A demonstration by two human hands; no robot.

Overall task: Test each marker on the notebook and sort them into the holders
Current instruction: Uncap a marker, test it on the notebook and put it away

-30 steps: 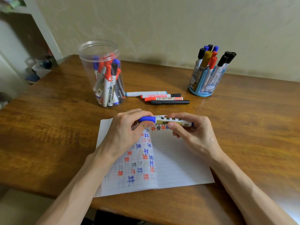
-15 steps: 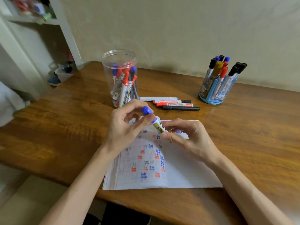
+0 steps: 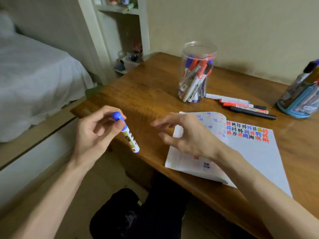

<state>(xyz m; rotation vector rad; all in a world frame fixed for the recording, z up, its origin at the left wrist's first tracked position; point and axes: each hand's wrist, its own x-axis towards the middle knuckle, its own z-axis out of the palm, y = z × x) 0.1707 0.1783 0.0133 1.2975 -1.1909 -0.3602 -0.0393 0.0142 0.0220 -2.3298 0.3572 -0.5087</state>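
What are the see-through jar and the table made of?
The jar looks like clear, shiny plastic: the markers show through its wall. The table is probably varnished wood: brown grain lines with a soft gloss.

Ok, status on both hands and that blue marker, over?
Left grip pinches blue-capped marker near its cap, over the table's near corner. Right grip open above the notebook. Four loose markers beside the clear jar; nothing blocks it.
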